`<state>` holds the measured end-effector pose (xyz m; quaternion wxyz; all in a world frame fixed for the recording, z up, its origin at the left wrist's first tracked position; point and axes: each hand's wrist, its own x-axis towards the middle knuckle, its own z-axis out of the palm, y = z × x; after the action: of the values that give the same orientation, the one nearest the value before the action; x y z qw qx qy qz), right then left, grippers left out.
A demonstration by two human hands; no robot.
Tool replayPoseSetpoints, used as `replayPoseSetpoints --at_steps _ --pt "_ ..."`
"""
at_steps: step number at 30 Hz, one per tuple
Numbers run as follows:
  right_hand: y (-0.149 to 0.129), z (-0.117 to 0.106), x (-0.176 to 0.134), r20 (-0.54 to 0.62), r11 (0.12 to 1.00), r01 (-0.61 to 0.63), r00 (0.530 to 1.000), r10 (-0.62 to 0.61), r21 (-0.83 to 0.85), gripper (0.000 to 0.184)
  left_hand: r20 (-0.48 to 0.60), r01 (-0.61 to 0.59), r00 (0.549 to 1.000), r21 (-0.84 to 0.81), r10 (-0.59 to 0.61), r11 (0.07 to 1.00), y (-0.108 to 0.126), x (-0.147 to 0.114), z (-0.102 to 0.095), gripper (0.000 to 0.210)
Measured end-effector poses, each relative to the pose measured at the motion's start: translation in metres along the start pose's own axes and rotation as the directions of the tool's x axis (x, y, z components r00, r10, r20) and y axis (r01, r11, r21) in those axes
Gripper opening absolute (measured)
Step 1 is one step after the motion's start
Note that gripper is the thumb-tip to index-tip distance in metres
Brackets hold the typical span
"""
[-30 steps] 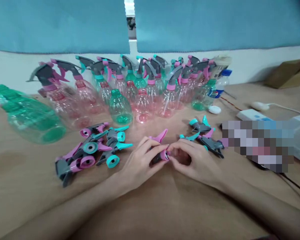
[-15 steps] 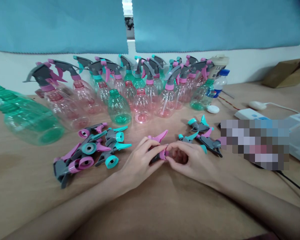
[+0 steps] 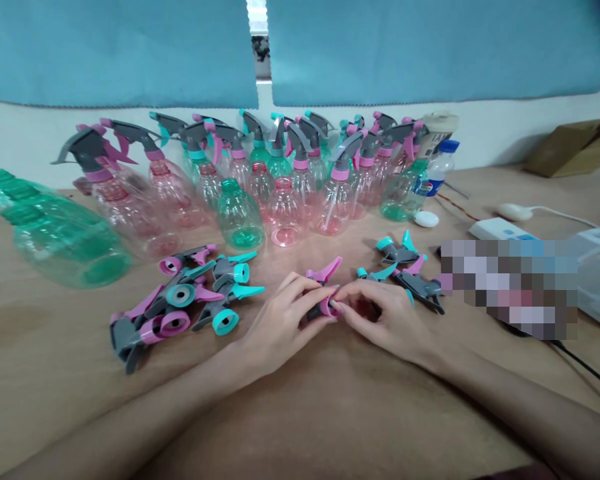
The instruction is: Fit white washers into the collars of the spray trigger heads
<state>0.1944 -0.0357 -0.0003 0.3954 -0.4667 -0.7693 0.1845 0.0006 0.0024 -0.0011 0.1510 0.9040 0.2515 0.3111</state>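
Head view, left hand (image 3: 280, 320) and right hand (image 3: 380, 317) meeting mid-table (image 3: 330, 413), fingers of both pinched narrow on one pink-and-grey sprayer head (image 3: 323, 293) — loose sprayer heads (image 3: 180, 307) alongside, bottles (image 3: 280, 193) toward the far edge.

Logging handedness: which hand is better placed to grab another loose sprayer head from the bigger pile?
Probably left: the left hand sits beside the bigger pile; the right hand lies across the held sprayer head, farther off.
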Motion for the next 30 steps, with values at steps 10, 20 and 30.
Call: replayPoseSetpoints --at_steps 10,20,30 --pt "0.0007 -0.0011 0.0004 0.031 1.0 0.008 0.999 -0.008 0.008 0.012 -0.031 0.009 0.999 0.002 -0.009 1.0 -0.0011 0.0008 -0.0009 0.026" --pt "-0.0025 0.0024 -0.0003 0.048 0.998 -0.019 0.999 0.022 -0.064 0.008 -0.023 -0.016 1.0 0.016 0.016 1.0 -0.0002 0.001 -0.0008 0.025" --pt "-0.0041 0.0 -0.0038 -0.016 0.996 0.017 1.0 -0.018 -0.087 0.018 -0.075 -0.03 0.997 0.045 0.033 0.999 0.0015 -0.0017 0.0012 0.032"
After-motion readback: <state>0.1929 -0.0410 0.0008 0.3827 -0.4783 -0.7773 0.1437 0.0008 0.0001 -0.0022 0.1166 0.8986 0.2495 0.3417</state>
